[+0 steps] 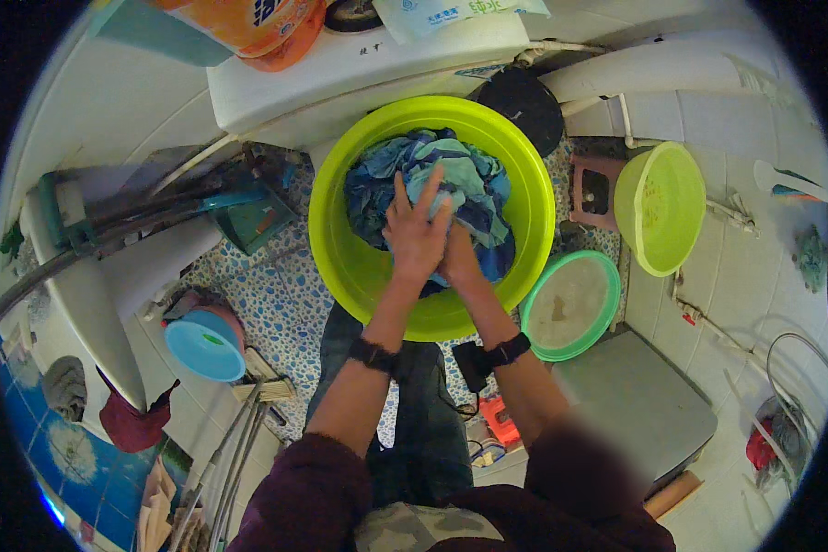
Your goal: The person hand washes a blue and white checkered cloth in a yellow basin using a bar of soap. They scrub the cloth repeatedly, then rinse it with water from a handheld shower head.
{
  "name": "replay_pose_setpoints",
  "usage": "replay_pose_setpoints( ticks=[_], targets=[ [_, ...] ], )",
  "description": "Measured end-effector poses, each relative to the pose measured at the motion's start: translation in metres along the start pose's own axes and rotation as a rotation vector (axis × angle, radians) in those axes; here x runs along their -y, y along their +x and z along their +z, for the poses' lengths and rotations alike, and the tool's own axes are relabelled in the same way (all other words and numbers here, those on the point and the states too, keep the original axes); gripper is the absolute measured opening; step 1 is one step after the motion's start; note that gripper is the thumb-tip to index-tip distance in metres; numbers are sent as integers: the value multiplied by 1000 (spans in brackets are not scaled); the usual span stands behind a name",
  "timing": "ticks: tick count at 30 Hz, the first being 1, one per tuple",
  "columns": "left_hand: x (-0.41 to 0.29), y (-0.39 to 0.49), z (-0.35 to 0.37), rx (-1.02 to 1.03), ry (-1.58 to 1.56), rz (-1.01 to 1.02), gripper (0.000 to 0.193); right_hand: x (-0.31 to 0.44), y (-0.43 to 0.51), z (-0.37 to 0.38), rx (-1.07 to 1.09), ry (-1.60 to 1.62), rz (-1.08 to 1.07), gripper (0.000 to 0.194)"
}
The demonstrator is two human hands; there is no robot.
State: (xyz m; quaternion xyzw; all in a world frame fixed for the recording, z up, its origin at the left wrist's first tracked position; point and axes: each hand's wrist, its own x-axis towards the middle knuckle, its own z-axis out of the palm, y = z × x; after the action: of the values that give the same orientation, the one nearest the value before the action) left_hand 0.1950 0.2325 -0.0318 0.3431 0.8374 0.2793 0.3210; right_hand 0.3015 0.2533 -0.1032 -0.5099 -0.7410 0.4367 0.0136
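A yellow-green plastic basin (345, 290) stands before me. In it lies a heap of crumpled blue and teal patterned cloth (476, 172). My left hand (417, 238) is over the front of the heap, its fingers apart and pointing towards the far side. Tucked close against it, my right hand (461, 255) reaches into the cloth. Its fingers are mostly hidden behind the left hand and the fabric, so its grip does not show. Both wrists wear black straps.
A white cistern (372, 76) carries an orange detergent bag (276, 31) behind the basin. To the right are a leaning light-green basin (662, 207), a green-rimmed basin (614, 276) and a grey-topped box (635, 400). Leftward sit a blue basin (207, 345) and a white sink (90, 297).
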Motion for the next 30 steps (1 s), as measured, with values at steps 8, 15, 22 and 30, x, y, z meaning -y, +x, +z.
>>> replay_pose_setpoints(
  ticks=[8,15,22,30],
  targets=[
    [21,51,34,4,314,107,36,-6,12,19,160,212,-69,23],
    [34,101,30,199,125,-32,38,0,15,-9,325,601,275,20],
    [68,78,22,400,-849,-298,41,61,-6,-14,275,955,350,29],
    [35,2,-1,-28,-362,176,34,89,-21,-22,12,1150,595,67]
  ],
)
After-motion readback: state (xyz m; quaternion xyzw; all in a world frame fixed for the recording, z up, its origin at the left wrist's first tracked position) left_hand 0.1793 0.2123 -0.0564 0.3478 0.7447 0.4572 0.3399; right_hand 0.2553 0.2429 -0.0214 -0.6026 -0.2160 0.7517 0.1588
